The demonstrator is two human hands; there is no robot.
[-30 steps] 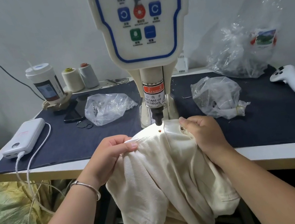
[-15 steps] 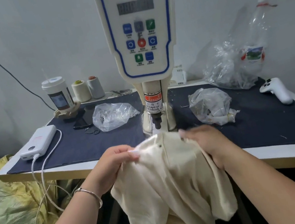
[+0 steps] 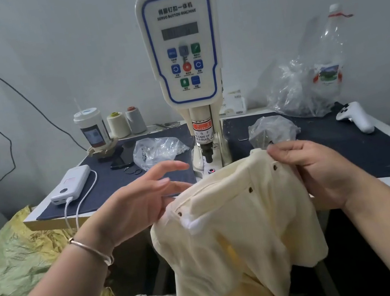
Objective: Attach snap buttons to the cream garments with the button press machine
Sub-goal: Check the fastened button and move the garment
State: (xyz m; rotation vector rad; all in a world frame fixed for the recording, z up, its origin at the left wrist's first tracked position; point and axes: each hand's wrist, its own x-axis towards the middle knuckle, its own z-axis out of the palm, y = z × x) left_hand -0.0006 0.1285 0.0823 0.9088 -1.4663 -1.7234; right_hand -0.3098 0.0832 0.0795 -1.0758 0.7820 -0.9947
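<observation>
Left hand now off garment

Machine display — digits blurred, unreadable

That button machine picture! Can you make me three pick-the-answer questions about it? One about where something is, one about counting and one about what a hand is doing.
1. Where is the white power bank?
A. on the table's left end
B. on top of the machine
C. on the floor

2. How many thread cones stand beside the cup?
A. five
B. none
C. two

3. What is the left hand doing?
A. pinching the garment
B. open, fingers spread
C. pressing a machine key

Answers:
1 A, it lies on the dark mat near the left edge, cable plugged in.
2 C, one cream and one grey cone stand side by side.
3 B, its fingers are straight and hold nothing, while the right hand grips the cream garment.
</observation>
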